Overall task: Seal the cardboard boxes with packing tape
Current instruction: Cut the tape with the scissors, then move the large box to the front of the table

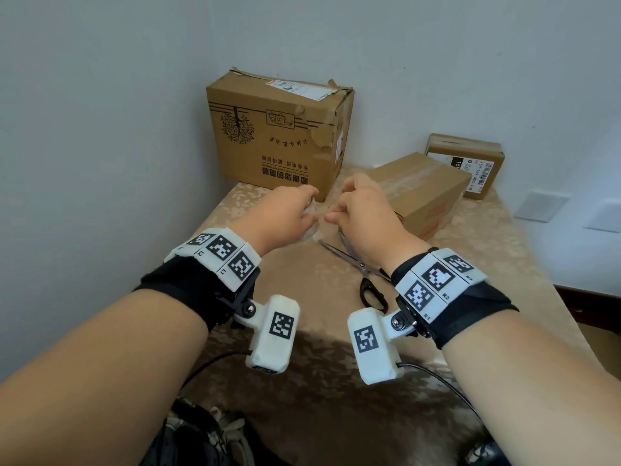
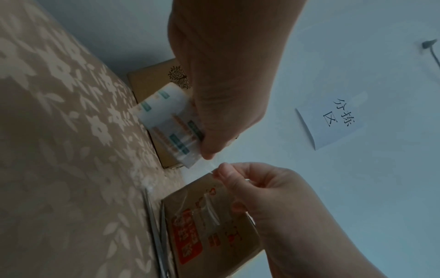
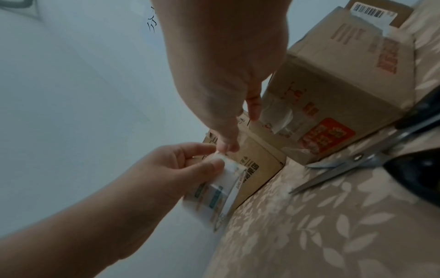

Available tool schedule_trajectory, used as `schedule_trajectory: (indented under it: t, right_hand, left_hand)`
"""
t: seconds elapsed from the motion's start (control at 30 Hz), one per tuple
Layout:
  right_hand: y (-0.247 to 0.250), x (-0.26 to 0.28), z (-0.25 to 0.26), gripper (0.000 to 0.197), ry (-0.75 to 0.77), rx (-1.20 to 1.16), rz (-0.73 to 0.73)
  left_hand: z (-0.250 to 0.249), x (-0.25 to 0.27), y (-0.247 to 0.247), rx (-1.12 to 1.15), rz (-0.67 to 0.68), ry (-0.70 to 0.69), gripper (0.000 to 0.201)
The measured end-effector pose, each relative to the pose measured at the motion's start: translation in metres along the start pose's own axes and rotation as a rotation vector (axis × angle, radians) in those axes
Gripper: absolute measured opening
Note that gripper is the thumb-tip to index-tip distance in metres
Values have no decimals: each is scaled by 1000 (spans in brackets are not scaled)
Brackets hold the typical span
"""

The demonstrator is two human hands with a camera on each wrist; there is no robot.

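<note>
My left hand (image 1: 307, 201) grips a roll of clear packing tape (image 2: 166, 124) with a printed core, held above the table just in front of the large box (image 1: 275, 136). My right hand (image 1: 332, 215) pinches the roll's free end (image 2: 212, 165) between thumb and forefinger, close to the left fingers. A medium box with red print (image 1: 426, 193) lies to the right, with clear tape along its top and down its end face (image 3: 283, 116). A small labelled box (image 1: 470, 163) sits behind it.
Scissors (image 1: 356, 260) lie open on the floral tablecloth (image 1: 302, 331) under my right wrist, beside the medium box. Walls close off the table's left and back sides. A paper sign (image 2: 338, 116) hangs on the wall. A dark bag (image 1: 195, 438) sits below the table's near edge.
</note>
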State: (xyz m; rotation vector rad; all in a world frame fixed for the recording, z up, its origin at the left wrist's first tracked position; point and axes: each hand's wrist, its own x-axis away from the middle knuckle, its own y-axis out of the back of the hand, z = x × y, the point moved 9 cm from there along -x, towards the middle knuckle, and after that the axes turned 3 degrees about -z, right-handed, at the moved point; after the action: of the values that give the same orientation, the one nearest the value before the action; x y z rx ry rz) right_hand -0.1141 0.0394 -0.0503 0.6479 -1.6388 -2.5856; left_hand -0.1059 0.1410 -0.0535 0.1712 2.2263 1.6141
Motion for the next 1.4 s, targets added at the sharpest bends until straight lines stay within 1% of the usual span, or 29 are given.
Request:
schedule_trajectory:
  t: [0.07, 0.13, 0.17, 0.2, 0.27, 0.3, 0.33, 0.37, 0.4, 0.43, 0.47, 0.5, 0.57, 0.63, 0.7, 0.77, 0.87, 0.97, 1.03, 1.1, 1.17, 1.2, 1.27, 1.33, 1.4]
  right_hand:
    - [7, -3, 1, 34, 22, 40, 1]
    - [28, -4, -7, 53, 0, 64, -99]
    - [38, -4, -16, 57, -15, 132, -154]
    - [42, -4, -25, 57, -35, 241, -167]
    - [35, -3, -47, 59, -99, 423, -88]
    - [28, -4, -56, 62, -139, 443, -44]
    - [23, -5, -60, 65, -176, 439, -25]
    - [19, -6, -61, 66, -202, 451, -27]
    - [16, -7, -59, 67, -216, 492, -33]
    - [13, -8, -57, 66, -224, 545, -34]
    - [10, -8, -55, 64, -227, 595, -28]
    - [7, -8, -54, 63, -228, 634, -16]
    - [-2, -8, -57, 67, -223, 672, 14]
    - [-8, -7, -58, 78, -194, 686, 49]
    - [-8, -8, -58, 90, -160, 667, 57]
    - [-2, -6, -61, 93, -142, 606, 34]
    - [0, 0, -69, 81, -164, 571, 53]
    - [-2, 5, -76, 81, -272, 410, 135]
    - [2, 8, -76, 82, -278, 301, 141]
    - [16, 13, -82, 80, -234, 258, 76]
    - [40, 19, -92, 75, -189, 147, -66]
    - [55, 24, -97, 69, -174, 10, -154]
    - [82, 36, -112, 56, -204, -389, -313]
    - [100, 49, -134, 48, -289, -728, -419]
    - [97, 58, -158, 46, -394, -1041, -412]
  left_hand:
    - [16, 0, 2, -55, -16, 19, 46]
    - [45, 2, -5, -91, -7, 76, 42]
    - [60, 4, -11, -107, 13, 114, 40]
    - [72, 7, -19, -135, 57, 152, 38]
    - [81, 11, -33, -263, 151, 190, 37]
    - [77, 9, -36, -354, 167, 170, 42]
    - [66, 7, -34, -420, 149, 141, 50]
    - [52, 2, -30, -433, 102, 110, 56]
    - [36, -3, -24, -395, 37, 72, 56]
    - [21, -9, -22, -326, -13, 42, 52]
    - [11, -15, -23, -239, -36, 26, 47]
    - [4, -21, -27, -138, -37, 31, 45]
    - [-1, -31, -41, 104, 0, 98, 45]
    - [-3, -39, -56, 340, 25, 162, 48]
    - [-8, -44, -68, 508, 35, 181, 49]
    - [-9, -47, -75, 606, 24, 201, 47]
    - [-5, -47, -82, 628, 22, 209, 39]
    - [-5, -45, -87, 691, 38, 212, 31]
    - [-10, -43, -81, 734, 17, 202, 28]
    - [-18, -39, -69, 809, -8, 173, 26]
    - [-28, -36, -51, 909, -29, 128, 23]
    - [-33, -35, -42, 953, -39, 102, 24]
    - [-41, -37, -26, 1006, -81, 60, 31]
    - [-41, -44, -21, 999, -149, 46, 51]
    - [-38, -50, -26, 990, -189, 100, 80]
